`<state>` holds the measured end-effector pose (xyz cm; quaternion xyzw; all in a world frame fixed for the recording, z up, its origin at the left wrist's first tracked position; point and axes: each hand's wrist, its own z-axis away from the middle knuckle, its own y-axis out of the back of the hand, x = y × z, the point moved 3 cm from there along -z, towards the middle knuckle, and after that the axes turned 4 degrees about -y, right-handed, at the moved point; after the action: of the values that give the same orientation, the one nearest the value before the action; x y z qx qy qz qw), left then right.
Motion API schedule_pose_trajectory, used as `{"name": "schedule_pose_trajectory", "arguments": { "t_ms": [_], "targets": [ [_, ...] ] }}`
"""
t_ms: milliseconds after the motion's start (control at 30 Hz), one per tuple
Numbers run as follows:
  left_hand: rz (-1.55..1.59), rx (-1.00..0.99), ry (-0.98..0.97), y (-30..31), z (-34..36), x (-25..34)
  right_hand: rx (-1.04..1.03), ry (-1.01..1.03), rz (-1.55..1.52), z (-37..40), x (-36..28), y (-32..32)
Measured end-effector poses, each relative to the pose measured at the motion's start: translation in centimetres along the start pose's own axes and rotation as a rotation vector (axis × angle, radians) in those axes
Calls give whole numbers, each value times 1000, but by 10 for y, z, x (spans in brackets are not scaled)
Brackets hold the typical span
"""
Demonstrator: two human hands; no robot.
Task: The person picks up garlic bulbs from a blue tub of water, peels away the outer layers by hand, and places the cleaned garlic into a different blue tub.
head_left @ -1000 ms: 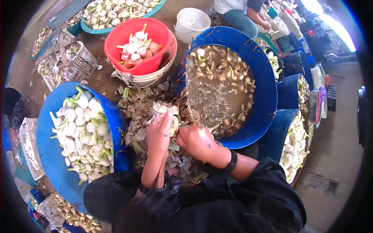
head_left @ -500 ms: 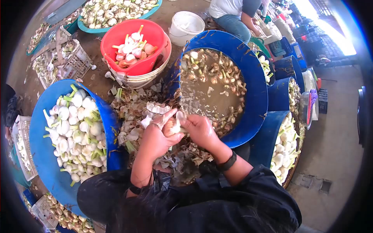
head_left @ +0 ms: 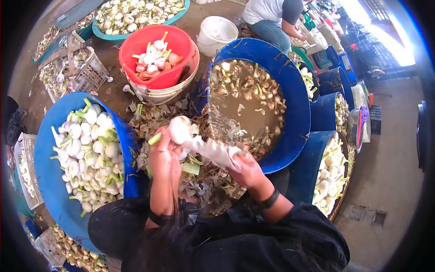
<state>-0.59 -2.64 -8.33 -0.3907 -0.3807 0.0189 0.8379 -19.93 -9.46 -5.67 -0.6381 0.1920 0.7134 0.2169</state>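
Note:
In my left hand (head_left: pixel 164 152) is a white garlic bulb (head_left: pixel 180 128) with a short green stem poking out to the left. My right hand (head_left: pixel 246 168) grips a long strip of pale garlic skin (head_left: pixel 213 150), which stretches from the bulb toward the lower right. Both hands are above a heap of peeled skins (head_left: pixel 149 119). Just beyond my right hand stands a blue tub (head_left: pixel 297 118) of murky water with unpeeled garlic floating in it. On the left, another blue tub (head_left: pixel 50 149) holds many peeled white bulbs.
A red basin (head_left: pixel 129 52) with several pinkish bulbs rests on stacked buckets, beside a white bucket (head_left: pixel 208 43). Blue tubs of garlic (head_left: pixel 301 172) line the right. A person (head_left: pixel 267 22) sits at the back. Crates (head_left: pixel 93 68) stand at the left.
My hands have moved apart, the right one pulling skin away in a long strip. The bulb now shows smooth and white, turned with its stem to the left.

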Motion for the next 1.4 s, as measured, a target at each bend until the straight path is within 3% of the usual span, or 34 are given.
{"name": "schedule_pose_trajectory", "arguments": {
  "t_ms": [33, 67, 133, 200, 233, 267, 333, 367, 433, 467, 533, 600, 667, 733, 800, 867, 933, 1000, 1033, 1067, 1133, 1200, 1233, 1300, 1367, 1400],
  "targets": [
    [57, 133, 100, 0, 2, 7, 62, -94, -387, 6, -12, -6],
    [115, 265, 198, 3, 4, 10, 56, -16, -582, 4, -34, -9],
    [67, 259, 218, 19, -1, 3, 214, -35, -758, 2, -58, 14],
    [120, 240, 281, 22, -3, 0, 234, 191, -888, -5, -82, 32],
    [158, 244, 249, 17, -1, 5, 309, 299, -1094, -7, -91, 35],
    [159, 241, 249, 16, 0, 5, 282, 272, -1062, -7, -88, 44],
    [173, 216, 215, 17, -1, 9, 290, 50, -690, -20, -79, 31],
    [201, 231, 157, 19, -1, 9, 294, 57, -695, -25, -75, 22],
    [131, 298, 129, 12, 0, 14, -108, -209, 781, -40, -62, -15],
    [68, 374, 107, 9, 1, 17, 32, -91, 871, -46, -64, -30],
    [-53, 301, 117, 10, 4, 13, 96, 0, 830, -61, -63, -48],
    [-115, 379, 145, -3, 8, 12, 112, 320, 614, -72, -70, -61],
    [-77, 382, 194, -10, 8, 16, 108, 333, 579, -73, -61, -54],
    [62, 277, 437, 2, 2, 13, 87, 344, 534, -76, -47, -52],
    [72, 303, 437, 4, 4, 13, 408, 308, 561, -76, -36, -38],
    [252, 249, 474, 7, 5, 14, 567, -207, -249, -84, -9, -6],
    [303, 188, 448, 4, 1, 20, 84, -231, 0, -78, 14, -11],
    [311, 305, 303, 1, -5, 22, 6, -42, 506, -62, -12, -30],
    [276, 179, 176, 11, -12, 21, 155, 187, 695, -61, -16, -27],
    [357, -43, 6, 0, -16, 30, 178, 175, 708, -59, -13, -16],
    [368, -255, -78, -23, -12, 47, 348, -226, 404, -60, 8, 22],
    [357, -403, -176, -39, -4, 53, 433, -371, 421, -64, 37, 76],
    [284, -359, -166, -37, -3, 49, 440, -311, 612, -65, 62, 112],
    [198, -324, -103, -22, -8, 35, 358, -546, 1091, -58, 102, 169],
    [45, -248, -51, -12, -13, 20, 10, -647, 1523, -46, 159, 204],
    [-72, -214, -64, -16, -13, 16, 6, -633, 1522, -34, 184, 213]
  ]
}}
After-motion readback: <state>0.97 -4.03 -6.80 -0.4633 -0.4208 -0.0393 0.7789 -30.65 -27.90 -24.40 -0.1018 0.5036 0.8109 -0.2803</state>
